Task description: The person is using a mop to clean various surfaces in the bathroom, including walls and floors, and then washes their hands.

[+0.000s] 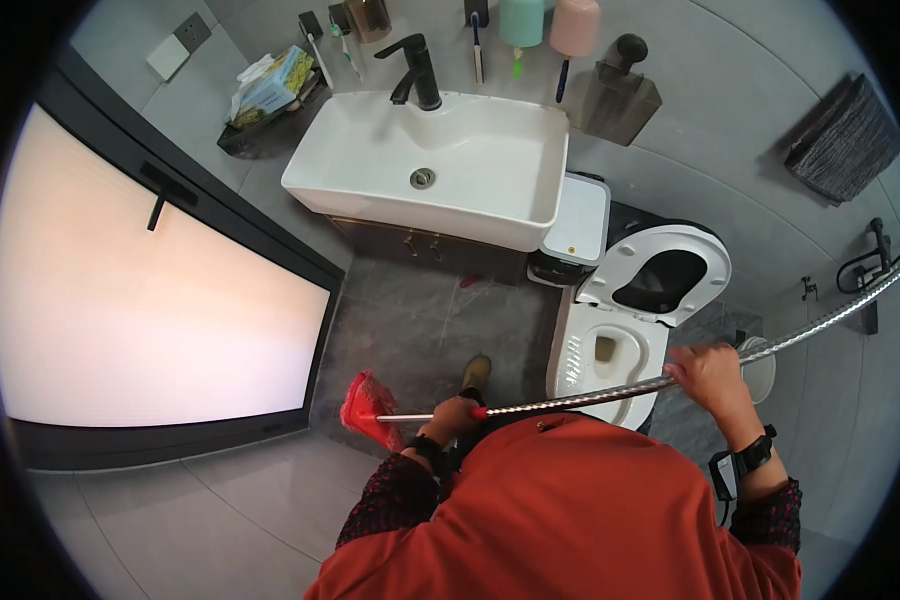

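Observation:
My left hand (450, 421) is closed around the handle of a broom (420, 418), close to its red head (367, 411), which is held near the grey floor on the left. The pole, patterned silver beyond a red collar, runs up to the right across my front. My right hand (709, 375) is at this patterned part (570, 399), in front of the toilet; the thumb and fingers meet the pole, though how firmly they close is hard to see. A shoe shows just beyond my left hand.
A white washbasin (487, 180) with a black tap stands ahead. Right of it are a lidded bin (577, 217) and a toilet (645, 345) with its lid raised. A dark-framed door (165, 300) is at left. A small red object (470, 281) lies on the floor.

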{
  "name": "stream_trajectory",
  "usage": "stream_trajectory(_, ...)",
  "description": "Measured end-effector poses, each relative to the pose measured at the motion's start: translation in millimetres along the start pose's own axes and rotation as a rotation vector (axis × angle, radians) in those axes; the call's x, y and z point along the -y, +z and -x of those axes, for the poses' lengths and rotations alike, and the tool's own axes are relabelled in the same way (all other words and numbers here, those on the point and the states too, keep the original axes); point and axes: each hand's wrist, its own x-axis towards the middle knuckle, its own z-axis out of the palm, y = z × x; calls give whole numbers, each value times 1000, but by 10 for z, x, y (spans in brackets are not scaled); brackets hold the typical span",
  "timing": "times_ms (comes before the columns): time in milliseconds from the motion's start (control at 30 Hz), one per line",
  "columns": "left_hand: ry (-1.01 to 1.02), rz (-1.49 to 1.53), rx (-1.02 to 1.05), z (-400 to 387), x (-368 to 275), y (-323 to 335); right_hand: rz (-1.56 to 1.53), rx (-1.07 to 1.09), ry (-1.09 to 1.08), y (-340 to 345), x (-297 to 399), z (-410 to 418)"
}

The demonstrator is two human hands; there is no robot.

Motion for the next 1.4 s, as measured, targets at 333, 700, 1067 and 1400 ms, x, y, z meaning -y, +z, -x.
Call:
stream_trajectory(333, 132, -188, -45, -38, -277, -75, -47, 165, 26, 8, -154, 595)
stream_trajectory(700, 362, -435, -517, 287, -1073, -1109, -122, -112, 70, 584, 4, 914)
stream_trajectory(1067, 519, -523, -1017, -443, -530, -2185, -196, -306, 252, 241, 172, 891)
stream_trajectory(1400, 1009, -242, -336, -995, -2627, -559, 262, -207, 751, 94, -969, 3154)
